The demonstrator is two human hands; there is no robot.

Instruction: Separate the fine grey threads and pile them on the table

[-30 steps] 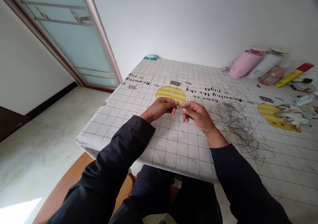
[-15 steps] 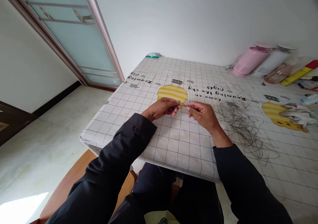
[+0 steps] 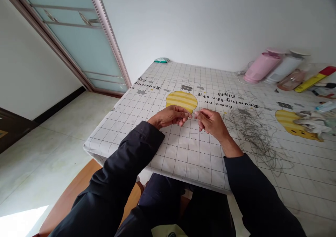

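Note:
My left hand [image 3: 173,117] is held over the table with thumb and index finger pinched together. Whatever sits in that pinch is too small to make out. A short gap away, my right hand [image 3: 212,123] faces it, its thumb also pressed to the index finger and the other fingers curled. Anything it grips is too fine to see. A loose tangle of thin dark strands [image 3: 258,139], thread or wire, lies on the table to the right of my right hand.
The white checked tablecloth [image 3: 181,153] has yellow balloon prints. Toward the back right stand a pink cylinder-shaped device [image 3: 262,67], a white one [image 3: 283,68], a bottle [image 3: 292,79] and a yellow-red box [image 3: 315,79]. A crumpled cloth [image 3: 313,123] lies right; a green packet [image 3: 161,60] sits at the far corner.
My fingertips were almost touching, and now a small gap separates them. My right hand has turned slightly, its fingers more upright. The tangle lies as before.

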